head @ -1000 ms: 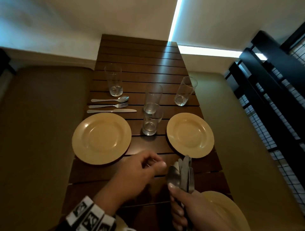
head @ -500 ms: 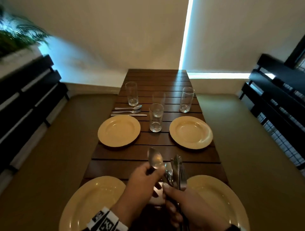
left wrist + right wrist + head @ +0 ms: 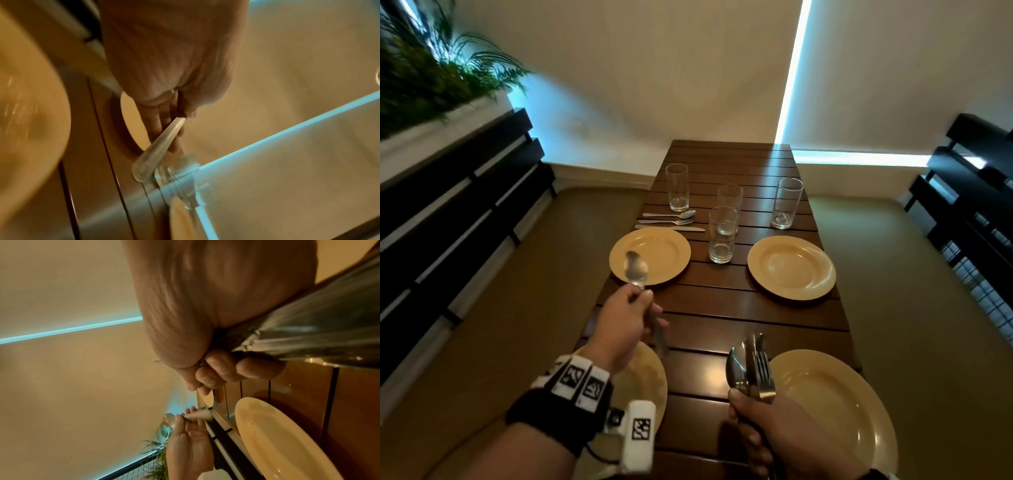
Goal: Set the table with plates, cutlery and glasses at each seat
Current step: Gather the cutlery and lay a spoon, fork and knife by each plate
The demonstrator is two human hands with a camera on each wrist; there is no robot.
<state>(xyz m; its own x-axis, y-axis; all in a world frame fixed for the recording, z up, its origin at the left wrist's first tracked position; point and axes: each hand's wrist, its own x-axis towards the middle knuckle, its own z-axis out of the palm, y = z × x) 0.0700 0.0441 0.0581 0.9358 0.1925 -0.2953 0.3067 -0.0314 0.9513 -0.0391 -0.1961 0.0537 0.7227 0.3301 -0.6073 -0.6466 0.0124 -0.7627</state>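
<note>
The surface [image 3: 743,318], a slatted wooden top, is seen partly set, and by judgement the task stands somewhere near its middle. Four plates are laid: a far-left plate [image 3: 671,240] at 11 o'clock, a far-right plate [image 3: 791,267] at 1 o'clock, a near-left plate [image 3: 650,383] at 7 o'clock, half hidden by the wrist, and a near-right plate [image 3: 835,404] at 5 o'clock. Four glasses [image 3: 723,234] are gathered at 12 o'clock; two stand beside the far plates, while two remain in the middle and seem not yet given to the near seats. Only one seat is supplied with cutlery: a laid set [image 3: 671,221] of spoon, fork and knife is placed just beyond the far-left plate. A bundle of cutlery [image 3: 751,368] is gripped upright in the clenched right hand [image 3: 767,431], above the near edge. A single spoon [image 3: 635,269] is pinched by its handle in the left hand [image 3: 619,325] and held above the surface toward 10 o'clock. Three seats are judged unsupplied with cutlery.
</note>
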